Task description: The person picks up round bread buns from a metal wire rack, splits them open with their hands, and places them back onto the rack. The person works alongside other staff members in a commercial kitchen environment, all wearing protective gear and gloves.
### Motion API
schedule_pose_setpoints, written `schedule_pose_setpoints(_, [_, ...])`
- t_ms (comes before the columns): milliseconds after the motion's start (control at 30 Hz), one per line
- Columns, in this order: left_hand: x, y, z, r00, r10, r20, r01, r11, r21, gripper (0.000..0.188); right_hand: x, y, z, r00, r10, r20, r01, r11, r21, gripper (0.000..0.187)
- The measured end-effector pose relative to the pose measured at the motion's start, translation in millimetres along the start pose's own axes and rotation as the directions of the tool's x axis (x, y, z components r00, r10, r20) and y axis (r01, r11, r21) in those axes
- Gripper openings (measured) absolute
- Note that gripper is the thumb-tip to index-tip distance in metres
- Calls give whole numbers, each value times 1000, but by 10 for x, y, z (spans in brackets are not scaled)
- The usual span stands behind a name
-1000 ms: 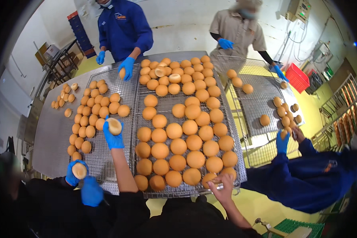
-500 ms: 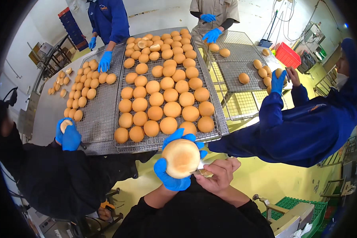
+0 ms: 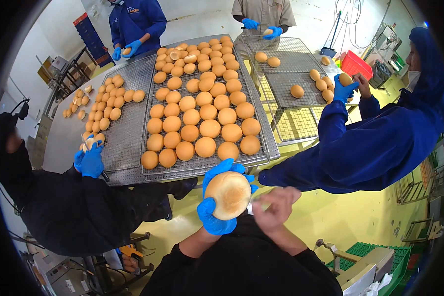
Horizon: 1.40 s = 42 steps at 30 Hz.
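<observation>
In my blue-gloved left hand [image 3: 217, 217] a round bun [image 3: 228, 196] rests, its pale side with a browned patch turned up. The fingers wrap round its far and left edges. Bare and smeared by motion, my right hand [image 3: 275, 208] is closed beside the bun's right edge. A short bit of bright metal, the blade of a knife [image 3: 250, 207], shows between that hand and the bun; the handle is hidden by the fingers. Beyond my hands, rows of golden buns [image 3: 209, 128] lie on a wire rack [image 3: 155, 171].
A metal table [image 3: 126, 180] carries the racks and a second group of buns [image 3: 111, 101] on the left. Co-workers stand left [image 3: 54, 207], right [image 3: 375, 143] and at the far side, several handling buns. A red crate [image 3: 356, 65] is far right; a green crate [image 3: 397, 256] lower right.
My right hand has shifted slightly right and turned beside the bun, blurring. The bun stays in my left hand. The far-left co-worker has lifted a bun off the rack.
</observation>
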State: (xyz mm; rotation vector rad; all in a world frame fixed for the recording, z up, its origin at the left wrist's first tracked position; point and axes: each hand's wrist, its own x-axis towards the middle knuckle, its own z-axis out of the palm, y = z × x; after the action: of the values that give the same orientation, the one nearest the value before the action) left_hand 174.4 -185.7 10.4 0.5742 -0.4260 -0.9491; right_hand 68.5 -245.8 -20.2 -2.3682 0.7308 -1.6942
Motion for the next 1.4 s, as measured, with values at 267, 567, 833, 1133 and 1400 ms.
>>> schedule_pose_setpoints(267, [-42, -115, 26, 1000, -17, 24, 16, 1000, 25, 83, -75, -38, -136, 998, -63, 20, 61, 994, 88, 31])
schedule_pose_setpoints(567, [-46, -173, 70, 980, -188, 66, 185, 982, 43, 80, 27, 42, -211, 997, -77, 32, 74, 994, 77, 32])
schedule_pose_setpoints(833, [20, -192, 130, 937, -336, 99, 338, 941, -2, 60, -14, 93, -301, 983, -169, 75, 163, 984, 72, 37])
schedule_pose_setpoints(1133, [39, -226, 113, 942, -328, 73, 310, 932, 185, 58, -18, 221, -290, 983, -180, 40, 182, 982, -47, 32])
schedule_pose_setpoints(1400, [13, -175, 91, 936, -340, 90, 307, 916, 260, 56, -5, 217, -264, 978, -191, 84, 197, 978, -74, 35])
